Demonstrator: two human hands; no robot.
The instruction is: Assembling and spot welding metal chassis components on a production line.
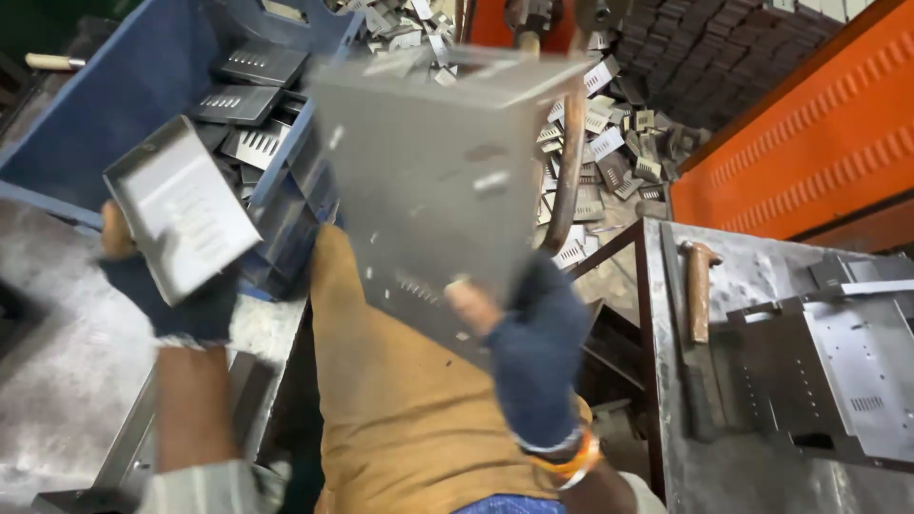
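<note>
Below me, in the head view, my left hand, in a dark blue glove, grips a small flat grey sheet-metal tray with turned-up edges from underneath, fingers wrapped tight on its lower corner. It sits tilted, just in front of the blue plastic crate, which holds more dark slotted metal plates.

My right hand, gloved the same way with an orange cuff at the wrist, holds a large grey folded sheet-metal panel by its lower edge, thumb over the face and fingers closed behind it. The panel is raised at the middle of the view, blurred, above my tan apron.

To the right, on the steel worktop, a wooden-handled hammer lies beside a punched grey metal plate. Beyond the panel, a heap of small slotted metal offcuts covers the floor next to an orange ribbed wall.
</note>
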